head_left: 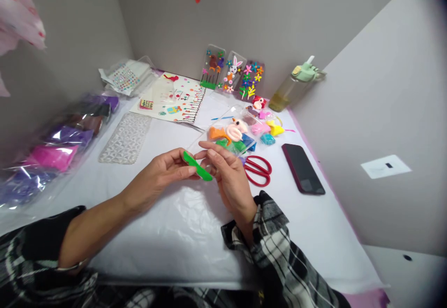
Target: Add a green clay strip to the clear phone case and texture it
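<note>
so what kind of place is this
Probably a small craft corner for clay modelling: bags of coloured clay lie along the left of the table, clay-decorated phone cases lean against the wall, and the left hand and right hand pinch a green clay strip.

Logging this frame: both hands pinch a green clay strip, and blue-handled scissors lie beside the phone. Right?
No: in the head view the scissors are red-handled. They lie beside the phone; left hand and right hand pinch the green clay strip.
</note>
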`<state>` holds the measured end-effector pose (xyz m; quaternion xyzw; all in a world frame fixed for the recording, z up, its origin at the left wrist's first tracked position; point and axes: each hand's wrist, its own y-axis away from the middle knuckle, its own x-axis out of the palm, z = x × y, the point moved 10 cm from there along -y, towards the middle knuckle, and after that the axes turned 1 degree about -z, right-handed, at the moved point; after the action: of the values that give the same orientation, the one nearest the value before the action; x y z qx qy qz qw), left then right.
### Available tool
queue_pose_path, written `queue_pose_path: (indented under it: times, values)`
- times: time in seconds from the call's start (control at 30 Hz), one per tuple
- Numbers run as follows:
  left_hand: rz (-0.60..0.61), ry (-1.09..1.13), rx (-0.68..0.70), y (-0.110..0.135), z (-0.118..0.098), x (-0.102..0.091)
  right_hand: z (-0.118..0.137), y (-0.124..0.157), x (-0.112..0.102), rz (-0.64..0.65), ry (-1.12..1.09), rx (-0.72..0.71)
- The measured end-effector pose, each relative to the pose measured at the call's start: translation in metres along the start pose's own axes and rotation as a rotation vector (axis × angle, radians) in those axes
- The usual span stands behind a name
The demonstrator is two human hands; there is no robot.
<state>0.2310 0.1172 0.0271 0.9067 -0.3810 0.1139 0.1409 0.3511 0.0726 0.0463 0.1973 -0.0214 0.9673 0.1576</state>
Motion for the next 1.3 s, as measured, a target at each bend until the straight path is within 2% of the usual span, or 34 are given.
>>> queue_pose_path:
  times: [0.37,0.93,1.3]
  values:
    - [0.047,-0.026,0.004,0.0,0.001,0.005,0.001,0.002,0.002,0.011,0.008,0.005]
    - [0.045,-0.064,0.024,0.0,0.0,0.006,-0.003,0.001,0.002,0.013,-0.024,0.035]
    - [-0.029,-0.071,0.023,0.0,-0.005,-0.005,-0.001,0.001,0.001,0.009,0.024,0.005]
